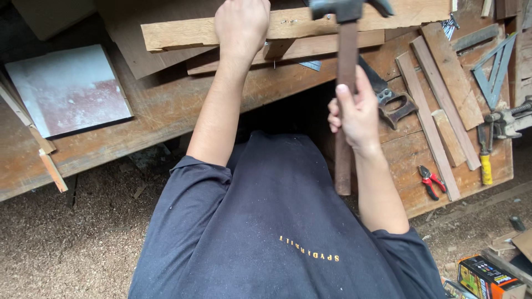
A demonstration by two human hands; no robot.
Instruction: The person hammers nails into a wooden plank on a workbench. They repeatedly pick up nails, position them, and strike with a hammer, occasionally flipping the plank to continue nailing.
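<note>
Hammer [347,83] is up mid-swing: right hand [357,113] wrapped tight around the long brown handle, metal head raised over the plank [299,25] at the far edge of the surface [160,108]. Left hand [241,25] is clenched on that plank, pinning it down. Looks like the nailing step to me; the strike needs a straight drop well clear of those knuckles. A handsaw [388,94] lies just behind, red pliers [430,180] and wood strips [438,111] off to the right.

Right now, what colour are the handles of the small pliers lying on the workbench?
Red, with black trim. The pliers lie at the bench's right end, seen best in the head view.
</note>
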